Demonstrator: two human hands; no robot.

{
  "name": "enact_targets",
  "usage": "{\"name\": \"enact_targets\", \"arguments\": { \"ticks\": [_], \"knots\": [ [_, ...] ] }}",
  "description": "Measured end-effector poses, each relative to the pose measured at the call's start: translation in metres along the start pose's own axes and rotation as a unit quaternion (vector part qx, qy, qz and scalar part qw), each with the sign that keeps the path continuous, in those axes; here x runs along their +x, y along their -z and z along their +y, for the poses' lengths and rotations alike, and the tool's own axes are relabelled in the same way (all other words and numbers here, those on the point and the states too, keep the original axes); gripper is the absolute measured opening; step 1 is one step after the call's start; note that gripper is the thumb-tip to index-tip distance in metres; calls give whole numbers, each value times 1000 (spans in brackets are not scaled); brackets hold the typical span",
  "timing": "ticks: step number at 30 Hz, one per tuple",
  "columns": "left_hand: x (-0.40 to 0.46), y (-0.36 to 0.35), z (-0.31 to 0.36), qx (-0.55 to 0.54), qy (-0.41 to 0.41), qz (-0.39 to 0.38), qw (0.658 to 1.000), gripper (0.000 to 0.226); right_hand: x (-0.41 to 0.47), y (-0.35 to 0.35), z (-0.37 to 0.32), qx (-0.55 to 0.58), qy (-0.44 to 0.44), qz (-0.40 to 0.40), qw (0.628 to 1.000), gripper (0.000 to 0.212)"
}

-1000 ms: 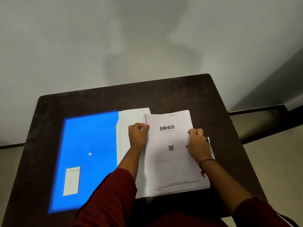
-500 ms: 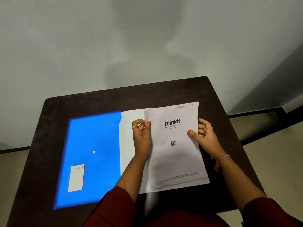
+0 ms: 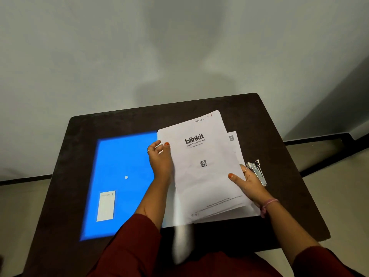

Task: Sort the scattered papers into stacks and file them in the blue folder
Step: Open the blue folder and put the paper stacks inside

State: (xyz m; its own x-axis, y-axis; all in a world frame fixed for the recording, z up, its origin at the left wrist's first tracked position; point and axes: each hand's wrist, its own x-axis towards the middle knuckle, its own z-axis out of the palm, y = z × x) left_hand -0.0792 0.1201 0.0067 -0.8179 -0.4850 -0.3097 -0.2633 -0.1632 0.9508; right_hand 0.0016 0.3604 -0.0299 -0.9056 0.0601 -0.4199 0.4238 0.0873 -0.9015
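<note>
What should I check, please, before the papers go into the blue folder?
1. Both hands hold the stack: ok; left hand and right hand grip the paper stack at its sides.
2. Stack edges aligned: not ok; sheets fan out at the right and bottom.
3. Blue folder is open: ok; it lies flat on the table.
4. Stapler clear of the papers: ok, beside the right hand.
5. All papers gathered: cannot tell.

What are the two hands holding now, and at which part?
Both hold the blinkit paper stack: the left hand grips its left edge near the top, and the right hand pinches its right edge, thumb on top.
</note>
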Motion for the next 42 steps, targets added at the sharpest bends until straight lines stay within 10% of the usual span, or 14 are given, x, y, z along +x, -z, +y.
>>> {"name": "enact_targets", "arguments": {
  "ticks": [3,10,21,31,42],
  "knots": [
    [8,32,-15,171,-11,3,985,35,2,-2,2,8,-22,0,1000,28],
    [-2,109,-58,568,103,-51,815,106,-1,-11,11,-3,-37,13,999,36],
    [-3,106,-52,562,27,-139,815,70,3,-40,-1,-52,-8,27,998,50],
    [-3,101,-61,714,-84,-186,669,59,-6,-92,8,-123,44,89,987,56],
    [-18,96,-47,723,-51,-187,663,65,-13,-150,5,-156,83,59,982,57]
  ]
}}
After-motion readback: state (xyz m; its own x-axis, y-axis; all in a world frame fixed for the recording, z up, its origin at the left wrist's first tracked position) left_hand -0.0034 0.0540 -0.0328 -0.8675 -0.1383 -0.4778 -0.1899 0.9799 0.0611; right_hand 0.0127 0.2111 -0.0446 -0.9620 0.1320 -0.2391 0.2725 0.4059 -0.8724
